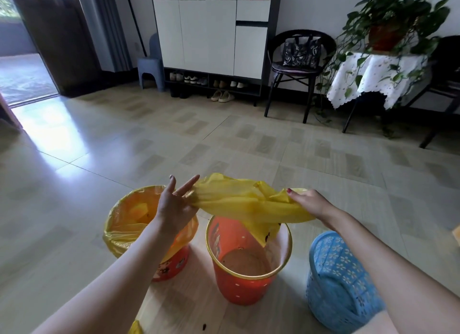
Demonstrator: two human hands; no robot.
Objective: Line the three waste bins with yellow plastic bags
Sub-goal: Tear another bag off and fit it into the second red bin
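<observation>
Above the unlined orange plastic bin (245, 259), your left hand (174, 204) and right hand (307, 201) pinch the thin, limp yellow plastic bag (244, 204) by its ends; probably light and slippery, best gripped at its mouth.

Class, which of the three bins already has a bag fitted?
The orange bin on the left: a yellow bag is folded over its rim. The middle orange bin and blue bin are unlined.

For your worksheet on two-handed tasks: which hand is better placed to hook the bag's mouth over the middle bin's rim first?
Probably the right hand: it pinches the yellow bag nearer above the unlined orange bin; the left hand hovers above the lined bin.
</observation>
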